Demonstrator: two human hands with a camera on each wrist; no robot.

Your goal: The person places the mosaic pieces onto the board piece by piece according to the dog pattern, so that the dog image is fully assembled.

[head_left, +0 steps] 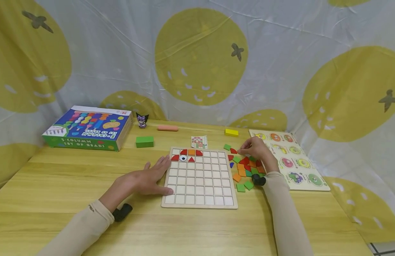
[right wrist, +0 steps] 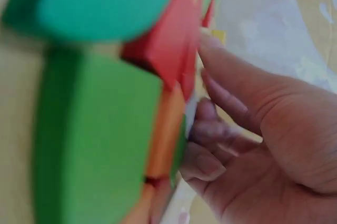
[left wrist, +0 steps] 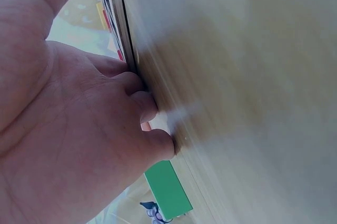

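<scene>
A wooden grid board [head_left: 199, 181] lies in the middle of the table. Red quarter-round pieces [head_left: 199, 153], an orange square [head_left: 191, 152], an eye tile [head_left: 183, 158] and a red triangle [head_left: 191, 159] sit in its upper rows. My left hand [head_left: 149, 179] lies along the board's left side, fingers extended and thumb over the lower left edge. On the right, my right hand [head_left: 256, 151] reaches over loose colored pieces [head_left: 241, 170]. Its thumb and index fingertip are close together beside a red quarter-round piece [head_left: 233, 151]; whether they pinch anything is unclear.
A small picture card [head_left: 199, 142] lies behind the board. A bead-set box [head_left: 88, 128], a green block [head_left: 144, 142], a figurine [head_left: 142, 120], a pink stick [head_left: 167, 128] and a yellow block [head_left: 231, 132] stand farther back. A fruit puzzle board [head_left: 288, 161] is at right.
</scene>
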